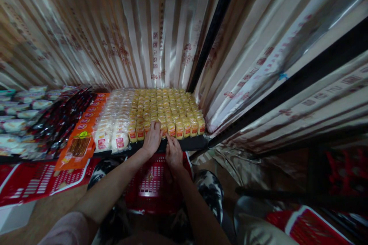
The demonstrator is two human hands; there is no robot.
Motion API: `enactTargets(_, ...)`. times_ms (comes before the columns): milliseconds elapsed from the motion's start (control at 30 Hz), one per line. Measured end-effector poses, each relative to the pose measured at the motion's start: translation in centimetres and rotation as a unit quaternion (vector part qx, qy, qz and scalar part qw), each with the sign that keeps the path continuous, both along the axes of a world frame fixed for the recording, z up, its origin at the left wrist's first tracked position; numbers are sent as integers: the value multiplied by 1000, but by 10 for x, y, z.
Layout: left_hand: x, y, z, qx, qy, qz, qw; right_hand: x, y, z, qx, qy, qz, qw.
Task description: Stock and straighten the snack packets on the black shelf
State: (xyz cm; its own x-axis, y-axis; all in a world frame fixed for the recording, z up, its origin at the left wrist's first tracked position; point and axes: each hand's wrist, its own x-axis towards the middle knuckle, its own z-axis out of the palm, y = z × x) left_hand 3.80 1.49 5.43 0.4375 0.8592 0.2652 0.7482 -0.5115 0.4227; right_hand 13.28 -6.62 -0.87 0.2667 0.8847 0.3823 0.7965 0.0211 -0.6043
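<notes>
Head view: left hand (153, 140) and right hand (174, 154), both half-curled, touch yellow packets (170, 109) along the front of the shelf (188, 144), apparently aligning them. Any grip, I can't tell; the next move calls for gentle pressure.

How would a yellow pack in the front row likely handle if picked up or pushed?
The yellow pack is probably a bit slippery, as its surface glints like plastic film. Pushed sideways, it would likely shift little, since other packs stand close on either side. Pulled forward, it might tip off, being near the front edge of the shelf.
</notes>
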Motion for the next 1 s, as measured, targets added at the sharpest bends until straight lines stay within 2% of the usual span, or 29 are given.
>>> enactTargets(167, -6, -4, -12, 13, -49, -14, 999, 0, 2, 0, -4, -16, 0, 1000)
enactTargets(400, -13, -6, -35, 29, -122, -87, 988, 0, 4, -1, -12, -7, -16, 1000)
enactTargets(600, -6, -6, -39, 25, -122, -55, 991, 0, 2, 0, 27, 43, 1, 999)
enactTargets(700, -3, -6, -44, 40, -114, -40, 992, -2, 2, 1, 43, 72, -14, 996)
enactTargets(1000, -1, 0, -59, 39, -82, -59, 994, -2, 7, -5, 28, 66, -27, 997)
